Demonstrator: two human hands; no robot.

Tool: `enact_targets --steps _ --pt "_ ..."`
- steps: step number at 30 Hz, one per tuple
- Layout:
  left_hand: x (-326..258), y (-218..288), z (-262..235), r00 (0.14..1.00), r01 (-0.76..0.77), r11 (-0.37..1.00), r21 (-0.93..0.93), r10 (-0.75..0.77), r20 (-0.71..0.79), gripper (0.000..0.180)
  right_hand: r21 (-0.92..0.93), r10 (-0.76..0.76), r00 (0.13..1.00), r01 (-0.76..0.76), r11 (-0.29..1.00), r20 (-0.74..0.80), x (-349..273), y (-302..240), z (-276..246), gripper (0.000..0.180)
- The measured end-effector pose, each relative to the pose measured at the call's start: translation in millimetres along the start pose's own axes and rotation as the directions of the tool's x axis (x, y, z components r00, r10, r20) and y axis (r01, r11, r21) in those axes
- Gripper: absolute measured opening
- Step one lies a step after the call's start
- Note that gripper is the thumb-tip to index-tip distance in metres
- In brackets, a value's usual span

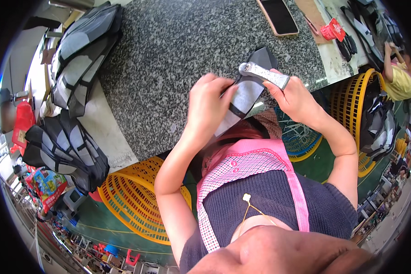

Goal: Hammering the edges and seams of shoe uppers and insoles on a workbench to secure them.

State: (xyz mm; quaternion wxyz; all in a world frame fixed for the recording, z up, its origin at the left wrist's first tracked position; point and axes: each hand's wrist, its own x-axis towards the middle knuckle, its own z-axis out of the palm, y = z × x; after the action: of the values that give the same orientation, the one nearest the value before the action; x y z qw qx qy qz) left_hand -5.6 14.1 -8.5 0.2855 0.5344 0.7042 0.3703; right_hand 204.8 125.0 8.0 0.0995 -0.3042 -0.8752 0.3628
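My right hand (293, 101) is closed around a worn metal hammer (263, 73), its rounded end pointing left over the worktop's near edge. Beneath the hammer lies a flat grey and black shoe-upper piece (248, 93), one dark end on the stone and the other hanging toward my lap. My left hand (209, 102), a little blurred, pinches the left edge of that piece between thumb and fingers. The hammer's rounded end rests over the piece or just above it; I cannot tell whether they touch.
Stacked grey-black pieces (77, 55) lie at the worktop's left, with another bundle (66, 148) below. A phone (279, 18) and a red tape-like item (332, 30) lie at the far right. Yellow baskets (137, 201) stand below; another person (403, 77) works at right.
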Motion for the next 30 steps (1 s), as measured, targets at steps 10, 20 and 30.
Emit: enact_targets --steps 10,20,30 --pt "-27.4 -4.4 3.1 0.952 -0.282 0.904 0.323 0.304 -0.021 0.021 0.164 -0.042 0.999 0.045 0.985 -0.022 -2.0 -22.3 -16.3 0.020" --pt "-28.0 -4.7 -7.9 0.981 -0.172 0.959 0.226 0.188 -0.054 0.013 0.035 0.017 0.989 -0.023 0.999 0.148 -6.3 -19.3 6.3 0.016" --pt "-58.8 -13.5 -6.2 0.963 -0.251 0.927 0.279 0.269 -0.027 0.026 0.292 0.005 0.994 -0.036 0.956 0.107 -6.6 -38.7 -5.9 0.017"
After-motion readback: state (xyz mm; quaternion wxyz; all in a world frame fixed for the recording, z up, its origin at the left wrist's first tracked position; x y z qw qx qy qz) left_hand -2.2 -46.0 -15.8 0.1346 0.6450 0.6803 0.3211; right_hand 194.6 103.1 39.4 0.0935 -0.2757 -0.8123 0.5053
